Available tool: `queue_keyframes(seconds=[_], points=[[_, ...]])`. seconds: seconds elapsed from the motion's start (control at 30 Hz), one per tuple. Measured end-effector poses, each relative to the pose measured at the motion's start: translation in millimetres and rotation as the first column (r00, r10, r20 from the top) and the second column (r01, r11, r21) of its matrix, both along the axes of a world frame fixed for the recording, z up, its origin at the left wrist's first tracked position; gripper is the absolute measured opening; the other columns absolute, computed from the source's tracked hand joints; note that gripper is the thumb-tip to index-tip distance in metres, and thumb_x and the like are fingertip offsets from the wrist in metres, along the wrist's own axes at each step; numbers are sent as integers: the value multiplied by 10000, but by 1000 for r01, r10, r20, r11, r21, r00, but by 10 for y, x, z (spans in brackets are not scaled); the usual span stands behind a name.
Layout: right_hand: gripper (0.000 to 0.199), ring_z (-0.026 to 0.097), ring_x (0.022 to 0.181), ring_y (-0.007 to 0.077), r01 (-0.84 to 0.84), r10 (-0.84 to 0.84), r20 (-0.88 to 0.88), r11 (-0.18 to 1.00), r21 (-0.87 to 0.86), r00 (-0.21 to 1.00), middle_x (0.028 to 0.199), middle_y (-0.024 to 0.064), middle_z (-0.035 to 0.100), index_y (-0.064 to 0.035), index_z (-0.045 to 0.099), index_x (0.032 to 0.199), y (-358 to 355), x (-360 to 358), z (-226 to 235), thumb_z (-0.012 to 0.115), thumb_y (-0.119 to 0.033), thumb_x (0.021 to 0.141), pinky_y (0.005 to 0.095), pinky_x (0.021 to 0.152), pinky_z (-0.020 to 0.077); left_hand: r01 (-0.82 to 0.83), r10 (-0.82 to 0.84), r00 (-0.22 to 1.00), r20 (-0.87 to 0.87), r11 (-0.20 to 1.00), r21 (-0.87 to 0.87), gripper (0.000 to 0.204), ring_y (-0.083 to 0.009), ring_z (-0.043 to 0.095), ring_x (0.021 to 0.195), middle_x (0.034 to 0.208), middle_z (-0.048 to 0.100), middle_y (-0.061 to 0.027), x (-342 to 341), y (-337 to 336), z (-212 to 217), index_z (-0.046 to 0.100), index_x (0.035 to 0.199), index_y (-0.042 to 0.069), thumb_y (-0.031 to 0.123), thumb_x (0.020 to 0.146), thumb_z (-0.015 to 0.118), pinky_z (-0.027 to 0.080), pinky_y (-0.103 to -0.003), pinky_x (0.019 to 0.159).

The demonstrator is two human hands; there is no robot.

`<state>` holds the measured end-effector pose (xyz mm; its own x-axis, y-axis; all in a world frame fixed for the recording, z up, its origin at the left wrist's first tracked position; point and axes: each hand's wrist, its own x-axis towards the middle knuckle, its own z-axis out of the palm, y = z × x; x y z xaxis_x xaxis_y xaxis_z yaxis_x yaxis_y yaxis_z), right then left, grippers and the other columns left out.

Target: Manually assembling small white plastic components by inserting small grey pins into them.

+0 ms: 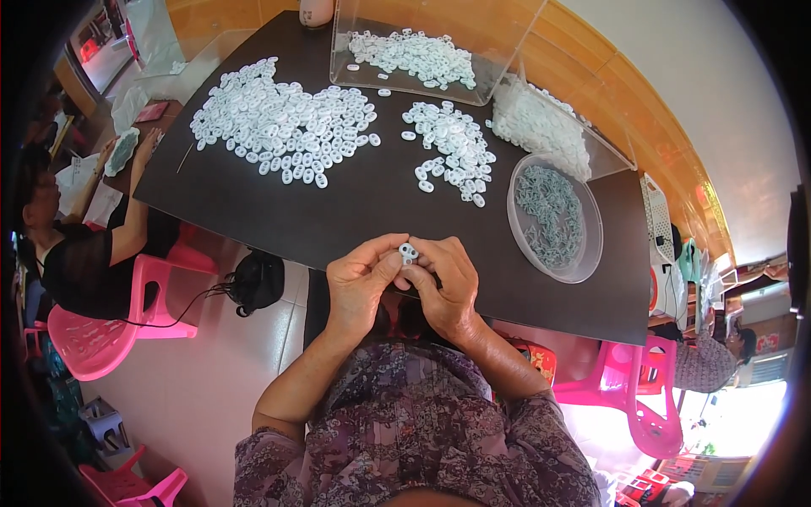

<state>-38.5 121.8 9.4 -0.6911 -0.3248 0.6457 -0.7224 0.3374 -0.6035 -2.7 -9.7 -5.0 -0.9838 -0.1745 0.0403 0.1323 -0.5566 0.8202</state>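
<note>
Both hands meet over the near edge of the dark table point(253, 211). The left hand point(359, 283) and right hand point(446, 287) pinch one small white plastic piece point(408, 252) between their fingertips, seemingly a two-holed oval.

Bare dark table point(279, 215) ahead of both hands — white piece heaps point(283, 127) and round tray point(555, 218) beyond.

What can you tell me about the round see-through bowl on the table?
The round clear bowl looks like thin plastic, shallow and see-through. It sits flat on the dark table, near its right edge, beside a pile of white pieces. Small grey-green pieces lie in a heap inside it. No hand touches it.
</note>
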Motion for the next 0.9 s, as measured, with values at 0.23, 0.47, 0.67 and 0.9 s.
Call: queue_keyframes(seconds=[0.23, 0.47, 0.67, 0.9], points=[[348, 569, 724, 228, 20, -19, 12, 999, -39, 1000, 882, 111, 636, 22, 624, 1029, -1, 24, -33, 700, 65, 693, 314, 631, 481, -5, 4, 1000, -8, 997, -78, 240, -65, 558, 787, 907, 633, -46, 31, 27, 60, 595, 1130, -53, 41, 910, 581, 464, -196, 697], [339, 573, 731, 225, 6, -6, -9, 998, -68, 1000, 882, 117, 637, 34, 622, 1032, -27, 40, -51, 699, 64, 704, 307, 625, 486, 25, -29, 998, -52, 997, -74, 228, -54, 532, 779, 952, 622, -30, 26, -33, -78, 612, 1118, -31, 39, 901, 592, 444, -192, 671], [350, 557, 700, 176, 11, -12, -6, 994, -109, 1000, 845, 90, 631, 39, 636, 1032, -63, 60, -47, 693, 97, 691, 269, 618, 462, -70, 64, 996, -62, 992, -103, 244, -56, 525, 764, 932, 625, -23, 77, 37, -93, 613, 1126, -30, 40, 893, 606, 445, -196, 667], [354, 557, 712, 183, -9, 7, -22, 995, -96, 1000, 848, 90, 631, 40, 637, 1037, -83, 74, -51, 698, 85, 691, 270, 627, 464, -142, 142, 990, -19, 990, 12, 246, -52, 500, 731, 872, 569, -4, 146, 114, -6, 624, 1134, -18, 36, 894, 604, 433, -187, 655]])
